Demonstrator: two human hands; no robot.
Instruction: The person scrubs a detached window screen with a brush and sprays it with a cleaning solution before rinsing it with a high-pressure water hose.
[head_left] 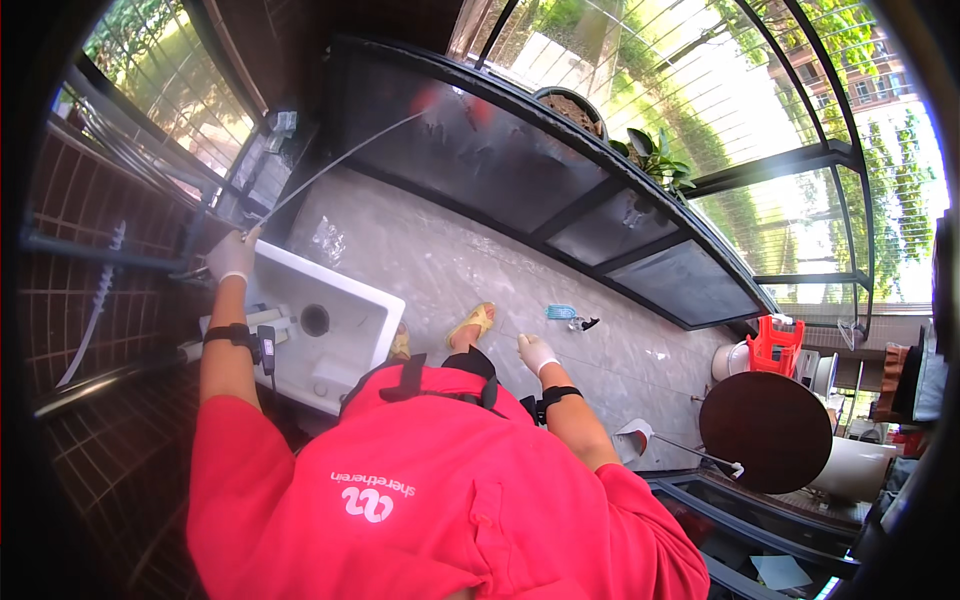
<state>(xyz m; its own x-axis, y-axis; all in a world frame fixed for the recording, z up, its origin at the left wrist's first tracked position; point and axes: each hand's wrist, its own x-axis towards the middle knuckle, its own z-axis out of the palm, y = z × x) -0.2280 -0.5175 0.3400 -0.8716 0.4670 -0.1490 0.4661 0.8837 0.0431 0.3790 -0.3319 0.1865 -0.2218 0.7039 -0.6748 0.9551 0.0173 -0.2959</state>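
My left hand (pixel 233 254), in a pale glove, is raised at the far left corner of a white sink (pixel 385 325). Its fingers are curled round something small that I cannot make out. From it a thin pale streak (pixel 345 158), a jet of water or a slim hose, runs up to a dark glass panel (pixel 480 130). My right hand (pixel 537 353), gloved too, hangs low over the floor with its fingers curled in and nothing visible in them. Past it on the tiles lie a small blue object (pixel 561 312) and a clear item with a black end (pixel 583 324).
A black-framed low wall with glass panels crosses ahead, bearing a plant pot (pixel 570 108) and a leafy plant (pixel 655 155). To the right are a round brown tabletop (pixel 765 433), a red stool (pixel 775 345) and a long-handled white tool (pixel 635 436). Pipes line the tiled wall at left.
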